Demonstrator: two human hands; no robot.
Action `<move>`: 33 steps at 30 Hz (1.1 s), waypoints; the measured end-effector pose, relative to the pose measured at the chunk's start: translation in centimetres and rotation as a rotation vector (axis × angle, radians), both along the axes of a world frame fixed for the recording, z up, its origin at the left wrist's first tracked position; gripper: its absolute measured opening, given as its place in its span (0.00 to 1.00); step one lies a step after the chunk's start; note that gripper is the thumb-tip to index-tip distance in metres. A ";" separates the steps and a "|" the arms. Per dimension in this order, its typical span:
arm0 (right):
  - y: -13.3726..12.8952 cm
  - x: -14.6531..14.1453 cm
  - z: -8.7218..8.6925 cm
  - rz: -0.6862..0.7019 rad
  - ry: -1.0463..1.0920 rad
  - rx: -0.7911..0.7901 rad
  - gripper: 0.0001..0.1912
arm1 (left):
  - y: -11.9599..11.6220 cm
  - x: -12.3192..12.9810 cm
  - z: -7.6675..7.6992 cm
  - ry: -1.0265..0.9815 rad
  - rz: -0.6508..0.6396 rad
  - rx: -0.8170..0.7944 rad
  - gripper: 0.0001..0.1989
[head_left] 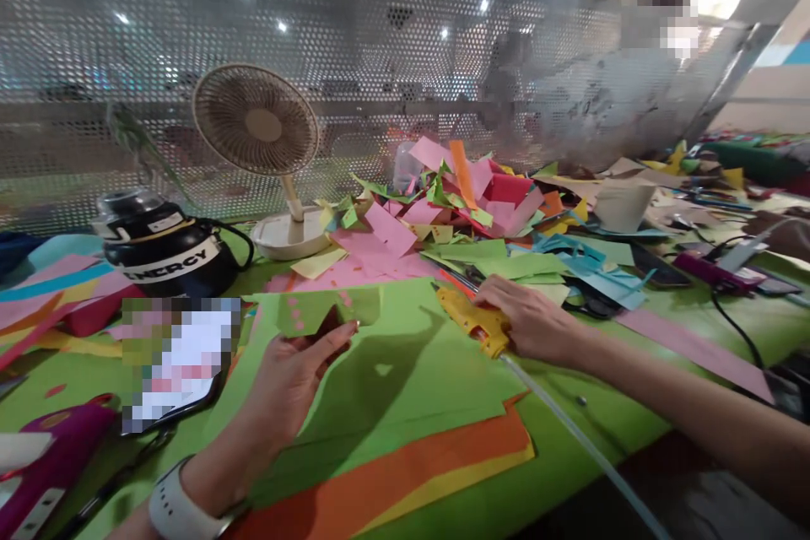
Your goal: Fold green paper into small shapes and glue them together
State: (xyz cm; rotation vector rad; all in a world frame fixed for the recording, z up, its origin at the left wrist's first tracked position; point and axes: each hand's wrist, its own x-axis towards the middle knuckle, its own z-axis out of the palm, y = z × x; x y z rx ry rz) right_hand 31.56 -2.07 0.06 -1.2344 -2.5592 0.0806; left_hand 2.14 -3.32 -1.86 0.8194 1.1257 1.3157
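A small green paper piece (316, 302), marked with pink spots, is pinched along its near edge in the fingers of the left hand (284, 384) and is held above the left part of the large green sheet (392, 388), which is spread on the bench (607, 384). A yellow glue gun (468, 314) is grasped in the fingers of the right hand (537, 322) over the right part of the large green sheet, with its nozzle pointed toward the sheet's far side. From its rear, a pale cord (560, 417) is trailed to the right of the sheet. Orange paper (411, 481) is laid under the sheet's near edge. Beyond the sheet, paper scraps (392, 228) are heaped; past its far left corner, a fan (256, 125) and a black flask (170, 246) are stood. To the sheet's left, a phone (183, 367) is set, its screen blurred out.
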 end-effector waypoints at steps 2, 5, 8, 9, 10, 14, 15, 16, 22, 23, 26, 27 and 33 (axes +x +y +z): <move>1.0 1.3 -0.5 -0.049 0.011 -0.048 0.15 | 0.4 -0.3 0.2 -0.077 0.061 -0.033 0.13; 2.6 2.6 -1.4 -0.051 0.020 -0.097 0.22 | 0.8 -1.0 0.9 -0.160 0.131 -0.035 0.14; 3.8 3.5 -1.6 -0.052 0.036 -0.161 0.29 | 0.9 -1.8 1.4 -0.186 0.145 -0.008 0.13; 4.0 3.8 -1.5 -0.034 0.036 -0.186 0.30 | 1.0 -2.0 1.5 -0.187 0.144 -0.002 0.12; 4.1 4.1 -1.3 -0.002 0.029 -0.205 0.30 | 1.0 -2.3 1.5 -0.187 0.144 0.004 0.12; 3.7 4.3 -0.1 0.071 0.012 -0.152 0.27 | 1.2 -3.3 0.9 -0.185 0.166 0.010 0.12; 3.4 3.8 0.2 0.064 0.027 -0.113 0.25 | 1.3 -3.4 0.8 -0.185 0.171 0.008 0.12; 3.1 2.9 0.4 0.053 0.051 -0.068 0.24 | 1.3 -3.5 0.6 -0.188 0.174 0.007 0.12; 3.4 -6.4 -0.1 0.201 -0.097 -0.132 0.30 | 1.8 -4.3 0.0 -0.228 0.221 -0.016 0.10; 4.0 -8.0 -0.4 0.198 -0.130 -0.168 0.32 | 1.9 -4.4 -0.1 -0.236 0.230 -0.020 0.10; 5.9 -11.5 -1.4 0.171 -0.176 -0.216 0.36 | 2.0 -4.6 -0.3 -0.253 0.252 -0.008 0.10; 6.5 -12.3 -1.6 0.161 -0.194 -0.219 0.37 | 2.0 -4.6 -0.4 -0.256 0.254 -0.004 0.10; 8.6 -15.0 -2.2 0.154 -0.291 -0.245 0.38 | 1.7 -4.3 -0.2 -0.246 0.226 0.010 0.11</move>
